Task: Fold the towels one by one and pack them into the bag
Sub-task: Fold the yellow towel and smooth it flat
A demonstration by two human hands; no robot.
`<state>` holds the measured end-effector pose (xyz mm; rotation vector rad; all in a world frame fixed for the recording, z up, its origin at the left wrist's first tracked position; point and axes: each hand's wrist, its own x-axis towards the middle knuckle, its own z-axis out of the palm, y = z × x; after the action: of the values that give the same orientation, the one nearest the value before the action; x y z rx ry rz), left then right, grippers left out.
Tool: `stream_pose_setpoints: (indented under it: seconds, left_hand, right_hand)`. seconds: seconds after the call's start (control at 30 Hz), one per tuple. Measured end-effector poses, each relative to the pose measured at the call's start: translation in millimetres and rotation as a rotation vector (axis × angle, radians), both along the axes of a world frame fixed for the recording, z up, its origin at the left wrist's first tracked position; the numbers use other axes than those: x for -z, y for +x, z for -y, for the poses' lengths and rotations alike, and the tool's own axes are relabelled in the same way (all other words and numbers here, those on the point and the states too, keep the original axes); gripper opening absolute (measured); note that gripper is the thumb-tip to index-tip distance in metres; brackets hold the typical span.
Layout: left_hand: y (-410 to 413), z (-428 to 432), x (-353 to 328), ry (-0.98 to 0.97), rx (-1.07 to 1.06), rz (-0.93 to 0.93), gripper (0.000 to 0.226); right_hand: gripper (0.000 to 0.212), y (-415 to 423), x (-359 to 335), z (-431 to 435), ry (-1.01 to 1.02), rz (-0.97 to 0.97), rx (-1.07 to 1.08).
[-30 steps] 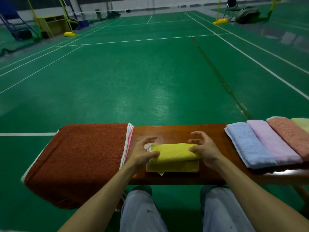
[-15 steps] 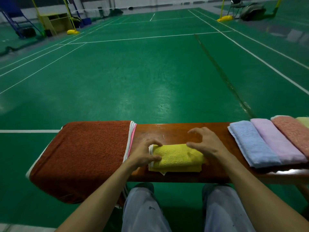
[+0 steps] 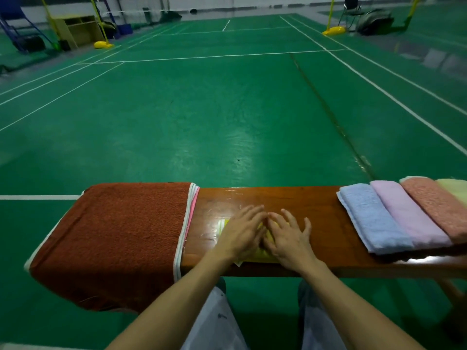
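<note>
Pressing flat: L hand (image 3: 241, 234) and R hand (image 3: 289, 239), both palm-down w/ fingers straight and slightly spread, neither curled round anything; index fingertips nearly meet at centre. Item under both: yellow towel (image 3: 257, 257), folded small and mostly covered by the hands; only its near edge, a sliver betw. the hands and a pale striped bit at its left end show. Loc.: middle of wooden bench (image 3: 316, 218), nearer the front edge, lying flat. Left of it, apart: rust-brown towel (image 3: 121, 236) spread over the bench end and hanging down the front, top of a stack; white and pink edges (image 3: 191, 210) of layers beneath peek out on its right side. Right of it, well apart: row of folded towels side by side, touching, set at an angle, i.e. blue towel (image 3: 371, 221), lilac towel (image 3: 409, 218), salmon towel (image 3: 439, 210), pale green towel (image 3: 454, 192) cut off by frame edge. Below bench: person's knees in grey trousers (image 3: 214, 324). Beyond bench: green court floor (image 3: 202, 109) w/ white lines; yellow post bases (image 3: 103, 44) far left and far right; wooden shelf unit (image 3: 75, 29) back left; dark bundle (image 3: 374, 20) back right, too blurred to ID.
</note>
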<state>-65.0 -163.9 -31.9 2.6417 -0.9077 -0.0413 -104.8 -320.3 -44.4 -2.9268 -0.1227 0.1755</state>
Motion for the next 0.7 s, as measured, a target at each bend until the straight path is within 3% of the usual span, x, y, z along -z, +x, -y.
stream_pose_setpoints:
  seconds: [0.07,0.27,0.7]
  left_hand:
    - [-3.4,-4.5,17.2,0.046,0.024,0.029,0.072]
    - [1.7,-23.6,31.5,0.068,-0.009,0.050,0.069]
    - [10.9,-65.7,48.6,-0.132,-0.036,-0.143,0.074]
  right_hand:
    - [0.134,0.0,3.7,2.4,0.002,0.000,-0.004]
    - [0.115,1.4,15.9,10.9,0.051,0.005,-0.016]
    - [0.096,-5.5,22.3,36.3,0.056,-0.032,-0.085]
